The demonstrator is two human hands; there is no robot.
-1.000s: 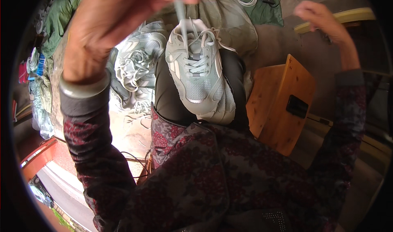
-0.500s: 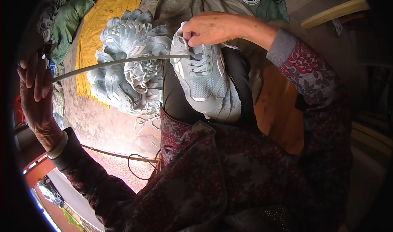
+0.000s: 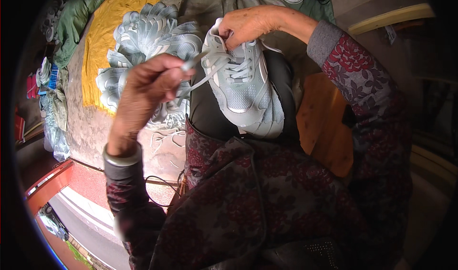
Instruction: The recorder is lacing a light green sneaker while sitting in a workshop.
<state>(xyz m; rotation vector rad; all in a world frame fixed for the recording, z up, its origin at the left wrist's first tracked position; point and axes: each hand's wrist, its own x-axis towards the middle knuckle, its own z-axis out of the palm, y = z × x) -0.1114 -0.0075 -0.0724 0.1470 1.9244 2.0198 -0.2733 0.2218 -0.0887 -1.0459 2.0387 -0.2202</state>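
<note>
I see a wide yellow fabric sheet spread on the floor, well left of the pale grey-green mesh shoe upper, my landmark. Between the two lies a heaped pile of similar pale uppers. Far left of the landmark I have a bulky green cloth bundle and, lower down, a crumpled clear plastic bag; I cannot make out what either contains.

The landmark itself rests on the dark-trousered lap, toe toward the body, with layered toe edges showing beneath it. It lies directly under my right hand and just right of my left hand. My right fingers curl into its collar opening, touching it; I cannot tell whether they pinch its edge. Left of the collar, my left thumb and fingers are together, clamped on a flat, pale grey-green shoelace that runs to the eyelets.
</note>
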